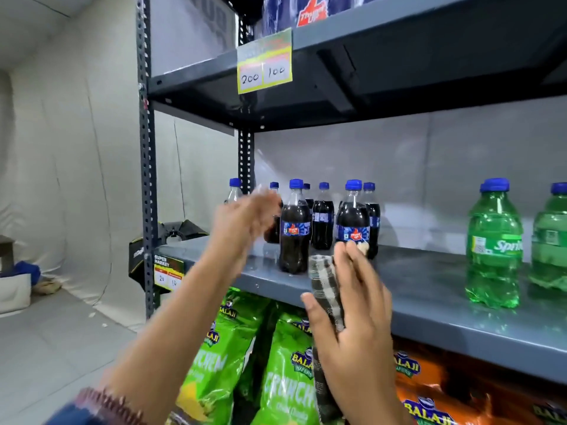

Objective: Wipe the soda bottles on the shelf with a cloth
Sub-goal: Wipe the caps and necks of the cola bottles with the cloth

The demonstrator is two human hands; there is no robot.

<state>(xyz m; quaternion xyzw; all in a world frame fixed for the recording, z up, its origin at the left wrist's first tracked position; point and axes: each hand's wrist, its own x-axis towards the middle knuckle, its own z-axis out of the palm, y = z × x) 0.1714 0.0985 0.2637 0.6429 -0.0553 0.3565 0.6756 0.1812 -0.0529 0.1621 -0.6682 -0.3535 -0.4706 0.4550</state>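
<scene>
Grey shelf (429, 289) carries cola bottles (294, 231) just beyond both hands. Left hand (245, 222) open, blurred, empty, at the leftmost bottles. Right hand (352, 305) loosely closed around checked cloth (325, 289). No bottle being wiped; probably most remain, green bottles (494, 243) included.

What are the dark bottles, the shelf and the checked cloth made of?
The dark bottles look like clear glossy plastic: light glints above the cola. The shelf seems grey painted metal, smooth with faint reflections. The checked cloth in the right hand looks like soft woven fabric, probably cotton.
</scene>
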